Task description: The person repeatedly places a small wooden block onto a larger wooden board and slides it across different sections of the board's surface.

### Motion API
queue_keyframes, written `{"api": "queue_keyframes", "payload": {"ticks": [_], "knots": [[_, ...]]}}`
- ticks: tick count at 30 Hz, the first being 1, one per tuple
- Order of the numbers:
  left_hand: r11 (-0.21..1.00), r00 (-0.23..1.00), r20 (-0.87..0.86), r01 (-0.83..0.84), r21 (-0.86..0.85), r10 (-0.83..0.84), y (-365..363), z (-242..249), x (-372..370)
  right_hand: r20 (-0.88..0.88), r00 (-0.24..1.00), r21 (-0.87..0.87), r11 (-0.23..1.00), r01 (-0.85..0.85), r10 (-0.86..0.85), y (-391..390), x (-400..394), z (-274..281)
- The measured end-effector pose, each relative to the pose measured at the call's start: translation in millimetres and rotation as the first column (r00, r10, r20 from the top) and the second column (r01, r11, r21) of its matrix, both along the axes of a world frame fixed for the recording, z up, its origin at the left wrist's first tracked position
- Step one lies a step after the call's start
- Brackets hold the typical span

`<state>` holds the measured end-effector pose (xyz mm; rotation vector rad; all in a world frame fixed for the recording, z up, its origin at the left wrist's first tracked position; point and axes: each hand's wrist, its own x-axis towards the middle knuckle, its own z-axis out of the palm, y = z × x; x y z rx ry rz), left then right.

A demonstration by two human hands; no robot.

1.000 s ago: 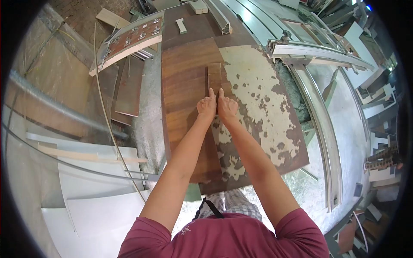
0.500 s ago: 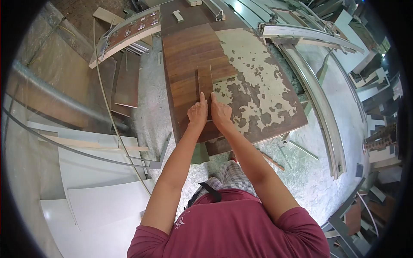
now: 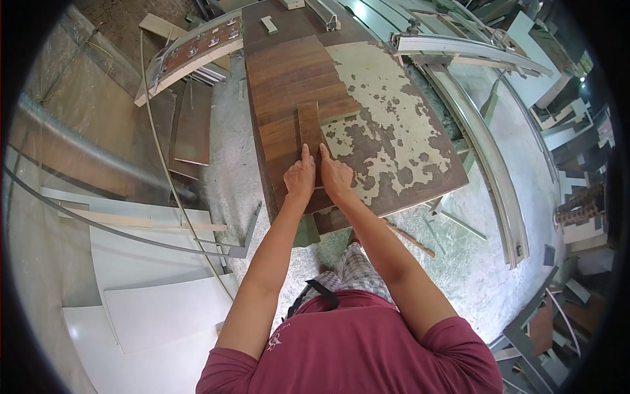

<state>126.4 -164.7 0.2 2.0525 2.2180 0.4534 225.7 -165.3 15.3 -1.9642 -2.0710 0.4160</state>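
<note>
left hand [image 3: 300, 176]: flat on the near end of the narrow brown wooden strip [image 3: 309, 130], index finger stretched out along it, the other fingers loosely curled; it presses on the wood and grips nothing.
right hand [image 3: 335, 174]: just beside the left one, the two almost touching, index finger pointing up the strip's right edge, palm down; nothing is clasped in it either.
narrow brown wooden strip: lies lengthwise on the big board, pointing away from the person, its near end under both hands and its far end reaching the darker planks.
large brown board with flaking cream paint [image 3: 394, 125]: rests flat and fills the middle of the view; its left part is covered by dark brown wood-grain planks [image 3: 289, 72] laid side by side.
small pale block [image 3: 268, 24]: on the far end of the board, well apart from the hands.
curved metal frames [image 3: 485, 151]: lie on the floor to the right of the board.
white panels [image 3: 151, 289]: stacked on the floor at the person's left.
person: maroon shirt, checked trousers, both arms reaching forward.
</note>
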Motion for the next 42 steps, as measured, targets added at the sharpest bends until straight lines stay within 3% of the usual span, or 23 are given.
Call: {"api": "queue_keyframes", "payload": {"ticks": [2, 42], "knots": [[1.000, 1.000, 0.001, -0.008, -0.006, 0.008, -0.4, -0.1, 0.5, -0.004, 1.000, 0.056, 0.998, -0.002, 0.002, 0.6, 0.3, -3.8], [0.999, 1.000, -0.016, 0.003, -0.051, -0.004, 3.9, -1.7, -1.5, -0.015, 1.000, 0.017, 1.000, 0.009, -0.009, 2.5, 0.7, -8.0]]}}
